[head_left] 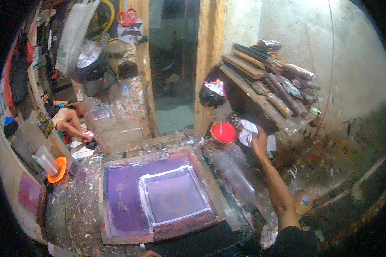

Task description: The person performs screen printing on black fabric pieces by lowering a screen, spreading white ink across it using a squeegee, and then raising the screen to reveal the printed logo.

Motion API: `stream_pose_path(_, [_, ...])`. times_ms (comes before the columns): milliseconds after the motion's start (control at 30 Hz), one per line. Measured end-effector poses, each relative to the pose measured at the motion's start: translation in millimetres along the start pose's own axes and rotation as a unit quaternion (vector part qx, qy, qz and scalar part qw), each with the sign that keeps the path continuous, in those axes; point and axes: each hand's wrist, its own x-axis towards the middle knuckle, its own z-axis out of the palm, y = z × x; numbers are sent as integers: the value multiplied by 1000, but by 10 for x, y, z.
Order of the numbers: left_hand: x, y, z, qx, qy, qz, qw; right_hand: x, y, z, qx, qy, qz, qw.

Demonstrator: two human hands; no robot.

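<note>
My right arm reaches out to the far right of the work table. In my right hand (pixel 259 143) is a crumpled white cloth or paper (pixel 247 133), with the fingers closed on it. Just left of it stands a bowl of bright red ink or paint (pixel 224 132), with a thin handle sticking up. Only a sliver of my left hand (pixel 150 253) shows at the lower edge; its fingers are mostly hidden. Between my hands lies a wooden-framed printing screen (pixel 120 205) with purple mesh, a white-bordered square and a faint round pattern in it.
A paint-spattered table (pixel 79 205) surrounds the screen. At left sits an orange dish (pixel 58 169) beside clear plastic cups. Rolls and boards fill a shelf (pixel 248 81) on the right wall. A roll of tape (pixel 303 202) lies by my right forearm. Another person (pixel 68 120) sits at far left.
</note>
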Motion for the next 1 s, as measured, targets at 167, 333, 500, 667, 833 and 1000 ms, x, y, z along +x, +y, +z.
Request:
stream_pose_path(167, [7,340,-97,-98,84,29,991,79,-830,-56,577,-22,439,688])
stream_pose_path(333, [-200,494,-116,-172,158,77,969,-557,-1702,335,789,-233,459,336])
stream_pose_path(500, [-529,377,-105,-229,208,112,944,-743,-2451,864,662,-515,404,365])
stream_pose_path(667, [-802,259,-34,-278,247,135,918,-686,-2875,1207,400,-676,287,548])
stream_pose_path(833, [-988,286,-50,-301,266,158,902,-743,-3070,1604,112,-705,74,696])
stream_pose_path(1000, [-1125,590,-201,-303,281,197,889,-840,-3145,1867,225,-695,122,672])
